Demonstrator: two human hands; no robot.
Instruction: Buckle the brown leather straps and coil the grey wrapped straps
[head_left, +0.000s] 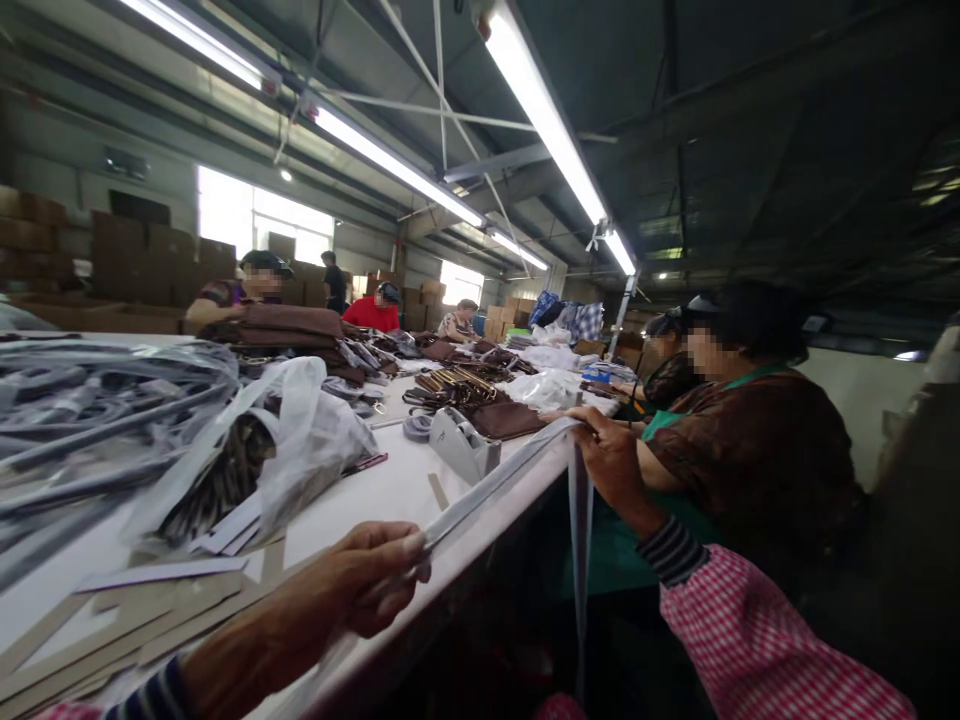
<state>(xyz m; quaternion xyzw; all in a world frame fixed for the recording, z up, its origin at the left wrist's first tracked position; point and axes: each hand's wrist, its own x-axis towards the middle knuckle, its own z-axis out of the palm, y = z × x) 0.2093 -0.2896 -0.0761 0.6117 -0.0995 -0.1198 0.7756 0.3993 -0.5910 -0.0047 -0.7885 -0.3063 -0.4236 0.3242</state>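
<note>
A long grey strip (495, 478) is stretched between my two hands above the front edge of the white table (401, 470). My left hand (375, 575) pinches it at the lower left, fingers closed. Farther off, at the upper right, my right hand (604, 455) grips the strip with bent fingers, and a length of it hangs down below that hand past the table edge. A grey tape dispenser (461, 447) stands on the table just behind the strip. Part of the strip near my left palm is blurred.
A plastic bag of dark items (300, 455), cardboard strips (180, 610) and a heap of grey strips (90, 420) lie on the left. Brown fabric pieces (292, 330) are stacked farther back. A person in brown (757, 440) is close on the right; other people sit around the table.
</note>
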